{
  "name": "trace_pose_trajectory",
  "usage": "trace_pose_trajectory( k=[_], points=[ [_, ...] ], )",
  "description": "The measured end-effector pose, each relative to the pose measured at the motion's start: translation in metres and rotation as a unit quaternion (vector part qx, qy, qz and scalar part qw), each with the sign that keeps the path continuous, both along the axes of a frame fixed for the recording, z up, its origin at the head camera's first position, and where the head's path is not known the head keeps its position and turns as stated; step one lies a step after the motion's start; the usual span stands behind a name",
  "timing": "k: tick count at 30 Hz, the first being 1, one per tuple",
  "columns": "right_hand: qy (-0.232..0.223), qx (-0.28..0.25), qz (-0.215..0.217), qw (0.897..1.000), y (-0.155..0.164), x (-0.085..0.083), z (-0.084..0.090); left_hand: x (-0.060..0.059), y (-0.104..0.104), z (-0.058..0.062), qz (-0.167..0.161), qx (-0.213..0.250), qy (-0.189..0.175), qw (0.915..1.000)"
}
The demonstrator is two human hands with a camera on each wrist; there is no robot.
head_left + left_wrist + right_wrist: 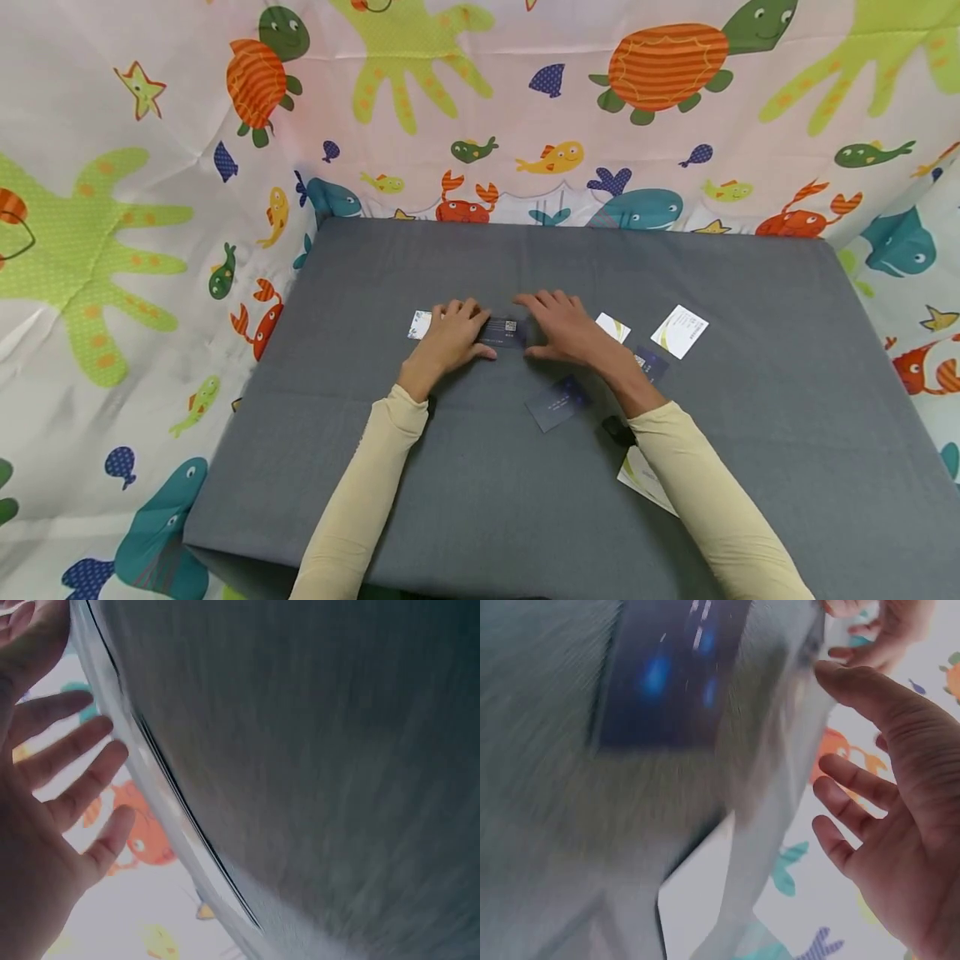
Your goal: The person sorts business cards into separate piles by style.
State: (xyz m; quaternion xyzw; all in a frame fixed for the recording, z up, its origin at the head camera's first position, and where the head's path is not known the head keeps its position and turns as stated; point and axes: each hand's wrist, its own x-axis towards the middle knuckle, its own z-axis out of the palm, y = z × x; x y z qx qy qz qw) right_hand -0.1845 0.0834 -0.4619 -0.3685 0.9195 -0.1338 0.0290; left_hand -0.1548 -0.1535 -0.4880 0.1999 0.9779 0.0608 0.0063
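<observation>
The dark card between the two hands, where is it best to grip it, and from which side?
The dark card lies flat on the grey cloth, so probably pinch its free right short edge, coming from the right hand; the left hand covers its left end.

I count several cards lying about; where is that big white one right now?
In the head view, the big white card lies on the grey table, far right of the right hand, just beyond a smaller white card.

Your left hand (452, 335) and right hand (564, 327) are bare; both arms wear snug, pale cream long sleeves (358, 500) ending at the wrists.
</observation>
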Motion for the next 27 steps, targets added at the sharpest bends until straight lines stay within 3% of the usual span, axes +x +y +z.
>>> trace_pose_trajectory(
  k=[3, 8, 12, 15, 22, 27],
  points=[
    [0.012, 0.006, 0.019, 1.000, 0.019, 0.012, 0.008, 0.016, 0.015, 0.001, 0.001, 0.011, 0.012, 0.9999],
    [-0.036, -0.005, 0.057, 0.998, 0.050, 0.030, 0.014, 0.045, 0.050, 0.002, -0.043, 0.033, 0.019, 0.9983],
    [-0.066, -0.014, 0.091, 0.993, 0.066, 0.042, 0.010, 0.065, 0.072, 0.003, -0.065, 0.023, 0.020, 0.9974],
    [-0.062, -0.008, 0.129, 0.990, 0.069, 0.049, 0.005, 0.075, 0.080, 0.007, -0.068, 0.004, 0.001, 0.9976],
    [-0.068, -0.007, 0.161, 0.985, 0.067, 0.053, -0.002, 0.082, 0.092, 0.006, -0.085, -0.027, -0.058, 0.9943],
    [-0.077, -0.015, 0.172, 0.982, 0.067, 0.050, -0.001, 0.079, 0.093, 0.011, -0.081, 0.008, -0.096, 0.9920]
  ],
)
